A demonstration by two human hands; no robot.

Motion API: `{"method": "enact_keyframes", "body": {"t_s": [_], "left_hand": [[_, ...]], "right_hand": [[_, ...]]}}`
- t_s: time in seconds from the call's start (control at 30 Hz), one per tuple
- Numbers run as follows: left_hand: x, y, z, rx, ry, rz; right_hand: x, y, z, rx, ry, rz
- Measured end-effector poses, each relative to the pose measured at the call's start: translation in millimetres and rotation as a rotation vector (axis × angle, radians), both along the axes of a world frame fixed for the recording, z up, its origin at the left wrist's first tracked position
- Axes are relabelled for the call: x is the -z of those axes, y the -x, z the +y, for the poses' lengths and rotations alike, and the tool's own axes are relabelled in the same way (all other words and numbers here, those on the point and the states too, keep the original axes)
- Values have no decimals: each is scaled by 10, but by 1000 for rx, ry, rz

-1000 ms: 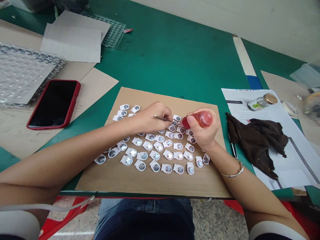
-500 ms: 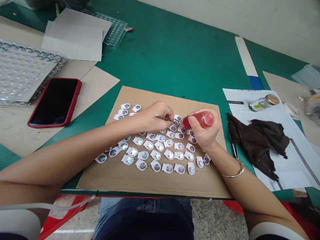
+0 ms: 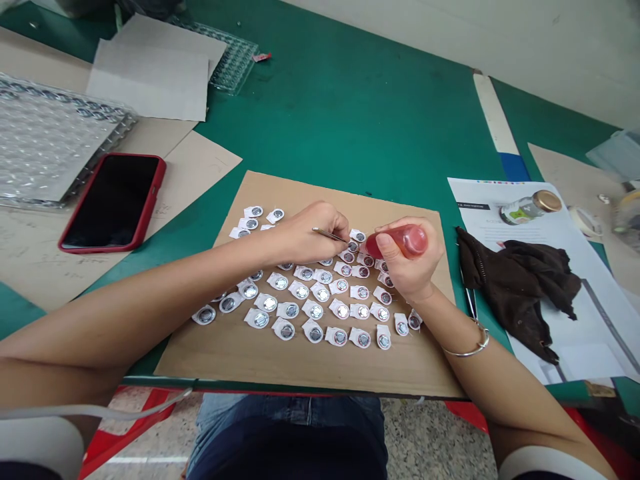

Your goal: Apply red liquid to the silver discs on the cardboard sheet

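Several small round metallic pieces with white tabs (image 3: 313, 309) lie in uneven rows on a brown cardboard sheet (image 3: 310, 367). My left hand (image 3: 320, 232) is closed on a thin metal tool (image 3: 325, 233), whose handle sticks out to the left; its tip is near a piece in the upper right rows. My right hand (image 3: 414, 267) wraps round a red translucent bottle (image 3: 407, 240), tilted with its narrow end toward that same piece. Whether the bottle's end touches the piece is too small to tell. My hands are close together, a small gap between them.
A red-cased phone (image 3: 113, 202) and bubble wrap (image 3: 50, 143) lie at the left, by grey card sheets (image 3: 150, 73). At the right are a dark cloth (image 3: 530, 280), metal tweezers (image 3: 471, 303) and a small glass jar (image 3: 525, 208) on white paper (image 3: 595, 333).
The whole view has shifted very slightly. Both hands keep nearly the same pose, still holding the thin metal tool and the red bottle.
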State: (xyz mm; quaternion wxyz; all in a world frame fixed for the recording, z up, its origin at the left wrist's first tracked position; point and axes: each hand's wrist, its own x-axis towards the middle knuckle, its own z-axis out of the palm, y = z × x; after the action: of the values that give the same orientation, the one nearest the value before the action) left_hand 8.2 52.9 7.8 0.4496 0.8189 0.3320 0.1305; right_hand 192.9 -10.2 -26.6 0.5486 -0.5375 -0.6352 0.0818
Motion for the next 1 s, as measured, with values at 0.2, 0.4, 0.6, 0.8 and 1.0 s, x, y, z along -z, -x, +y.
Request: {"method": "enact_keyframes", "body": {"t_s": [0.2,0.4,0.6,0.8,1.0], "left_hand": [[-9,5,5,-13,24,8],[-19,8,4,-13,25,14],[-6,4,1,-8,21,10],[-2,11,3,-10,16,8],[-10,12,-1,-10,17,2]], "right_hand": [[15,18,3,-2,14,3],[18,32,2,-20,15,23],[19,32,-2,-20,7,10],[15,38,6,-34,0,27],[24,38,10,-38,9,52]]}}
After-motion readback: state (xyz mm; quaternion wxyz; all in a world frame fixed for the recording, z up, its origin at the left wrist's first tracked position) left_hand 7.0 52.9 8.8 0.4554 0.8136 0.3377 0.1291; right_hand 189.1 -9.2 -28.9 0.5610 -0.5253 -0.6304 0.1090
